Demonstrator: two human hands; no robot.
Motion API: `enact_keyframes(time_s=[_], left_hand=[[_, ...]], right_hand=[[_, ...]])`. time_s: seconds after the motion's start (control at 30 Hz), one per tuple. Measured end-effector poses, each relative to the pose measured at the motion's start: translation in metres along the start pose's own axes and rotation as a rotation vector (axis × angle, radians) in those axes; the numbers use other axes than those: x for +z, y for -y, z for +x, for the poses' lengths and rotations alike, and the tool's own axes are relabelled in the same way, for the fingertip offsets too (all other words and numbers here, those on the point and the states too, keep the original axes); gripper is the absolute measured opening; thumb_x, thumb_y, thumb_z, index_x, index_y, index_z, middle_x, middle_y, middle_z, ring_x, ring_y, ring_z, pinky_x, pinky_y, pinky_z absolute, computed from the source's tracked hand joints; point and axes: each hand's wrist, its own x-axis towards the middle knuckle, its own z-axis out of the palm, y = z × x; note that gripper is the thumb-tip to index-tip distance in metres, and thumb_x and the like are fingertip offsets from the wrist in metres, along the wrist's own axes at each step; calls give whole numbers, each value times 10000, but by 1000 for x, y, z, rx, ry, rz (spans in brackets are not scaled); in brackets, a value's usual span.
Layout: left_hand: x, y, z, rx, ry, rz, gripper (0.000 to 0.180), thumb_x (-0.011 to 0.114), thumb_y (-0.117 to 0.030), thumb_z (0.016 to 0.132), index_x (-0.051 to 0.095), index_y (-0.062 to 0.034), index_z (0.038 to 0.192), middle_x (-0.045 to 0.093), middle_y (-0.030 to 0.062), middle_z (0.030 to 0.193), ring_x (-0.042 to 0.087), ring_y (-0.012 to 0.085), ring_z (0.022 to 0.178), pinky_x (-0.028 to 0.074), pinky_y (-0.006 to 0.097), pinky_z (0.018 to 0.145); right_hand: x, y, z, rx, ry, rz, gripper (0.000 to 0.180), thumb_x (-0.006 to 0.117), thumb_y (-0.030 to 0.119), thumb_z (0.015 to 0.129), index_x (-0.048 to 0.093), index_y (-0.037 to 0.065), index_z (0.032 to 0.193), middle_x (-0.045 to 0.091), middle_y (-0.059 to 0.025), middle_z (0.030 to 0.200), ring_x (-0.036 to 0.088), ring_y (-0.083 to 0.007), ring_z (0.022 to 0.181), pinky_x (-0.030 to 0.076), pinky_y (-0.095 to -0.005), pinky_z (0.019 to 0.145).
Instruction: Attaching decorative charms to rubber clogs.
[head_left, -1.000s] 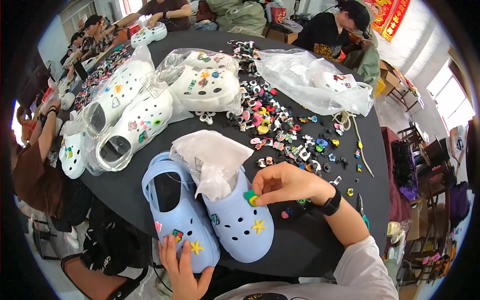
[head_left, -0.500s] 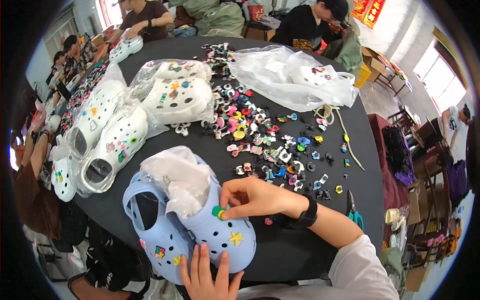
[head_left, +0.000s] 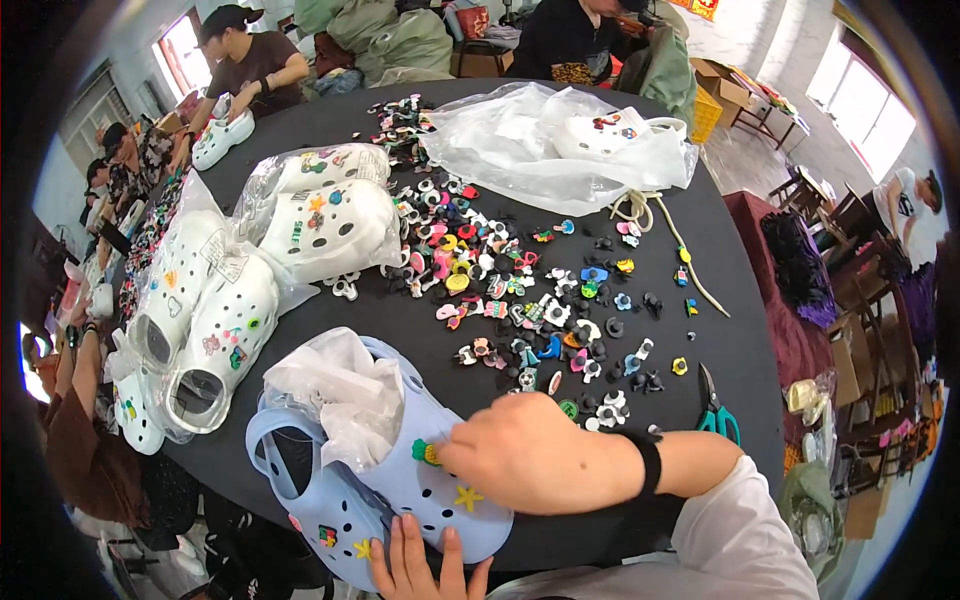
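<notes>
A pair of light-blue clogs [head_left: 440, 500] lies in front of me, with crumpled white wrap [head_left: 350, 400] stuffed into the opening of the right one. A yellow starfish charm [head_left: 467, 498] sits on the right clog, and other charms are on the left clog. My right hand [head_left: 545, 455] is curled with its knuckles up, its fingertips closed at a green and yellow pineapple charm [head_left: 427, 453] on the right clog's upper. Part of that charm is hidden by the fingers. My left hand [head_left: 428, 565] rests with fingers stretched across the toes of both clogs.
Many loose charms [head_left: 500, 260] spread across the black table [head_left: 700, 480]. White clogs in clear bags [head_left: 225, 310] lie at the left, another bagged clog [head_left: 610, 135] far right. Teal-handled scissors [head_left: 718, 415] and a cord [head_left: 700, 275] lie right. Other people [head_left: 255, 65] work around the table.
My right hand has rolled over from a visible pinch, its knuckles now up, and shows more of the pineapple charm. My left hand stays on the clogs. The view has shifted slightly.
</notes>
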Motion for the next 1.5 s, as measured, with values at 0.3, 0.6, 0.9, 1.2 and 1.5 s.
enact_keyframes(time_s=[0.3,0.6,0.9,1.2,1.5], left_hand=[[-1,1,0,-1,-7,-2,560,690,-312,845,521,-50,1310,441,319,1384,450,480,1263,311,610,1067],[-2,-5,1,15,-23,28,562,696,-313,837,535,-38,1299,439,320,1387,445,481,1263,307,622,1062],[10,8,-14,0,48,85,629,644,-442,867,508,-78,1361,457,294,1402,468,452,1278,276,607,1081],[2,8,-27,33,-49,-138,360,776,-245,774,698,-118,1101,616,135,1288,580,269,1192,372,421,1042],[3,9,-34,44,-28,-141,445,781,-229,776,650,-134,1191,589,111,1334,590,229,1180,357,381,1045]], right_hand=[[6,17,-9,-63,103,-183,485,606,165,794,599,-108,1194,562,-34,701,583,-165,575,436,-293,516],[4,6,-13,-64,180,-73,468,600,174,815,608,-88,1204,624,-35,716,638,-201,608,445,-307,522],[-72,3,-15,-53,173,-316,81,637,143,720,644,66,744,610,-105,652,644,-261,577,480,-386,460],[-37,-134,-24,448,88,-479,227,681,226,820,708,120,1019,646,-84,847,666,-304,858,523,-423,740],[-30,-134,-14,513,118,-392,170,694,223,813,719,118,944,627,-71,913,651,-295,878,511,-407,738]])
